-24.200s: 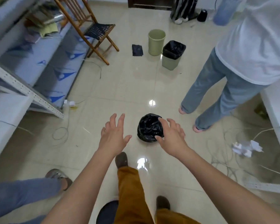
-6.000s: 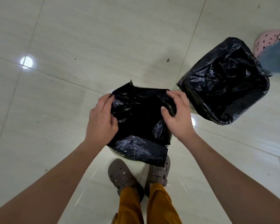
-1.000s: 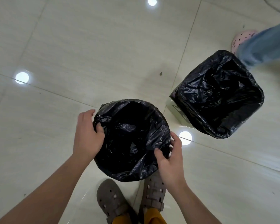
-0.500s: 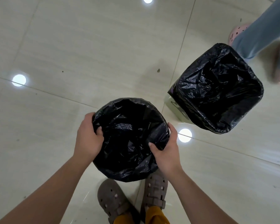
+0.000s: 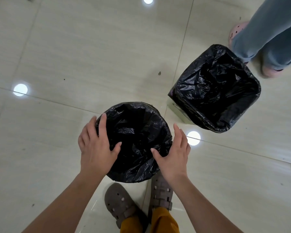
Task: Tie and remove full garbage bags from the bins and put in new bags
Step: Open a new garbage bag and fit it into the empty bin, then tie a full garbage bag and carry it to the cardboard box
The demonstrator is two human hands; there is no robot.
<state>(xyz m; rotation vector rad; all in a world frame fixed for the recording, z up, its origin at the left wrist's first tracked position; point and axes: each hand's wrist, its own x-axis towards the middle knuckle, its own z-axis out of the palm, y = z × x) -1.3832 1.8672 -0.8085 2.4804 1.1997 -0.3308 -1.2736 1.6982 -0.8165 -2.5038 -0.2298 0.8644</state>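
Note:
A round bin lined with a new black bag point(image 5: 138, 132) stands on the floor right in front of my feet; the bag is folded over its rim and hides the bin. My left hand point(image 5: 96, 145) lies on the bag's left rim with straight fingers, thumb over the opening. At the right rim my right hand point(image 5: 173, 153) has its fingers straight and its thumb tip on the plastic. A square pale bin point(image 5: 176, 110) with its own black bag point(image 5: 215, 88) stands to the right, a little further away.
Another person's legs in blue jeans point(image 5: 265, 32) and pink clogs point(image 5: 237, 31) stand just behind the square bin. My grey sandals point(image 5: 123, 204) are close under the round bin. Glossy tiled floor point(image 5: 74, 47) stretches to the left and ahead.
Both hands have let go of the bag's rim and straightened out. The other person's feet have stepped closer to the square bin.

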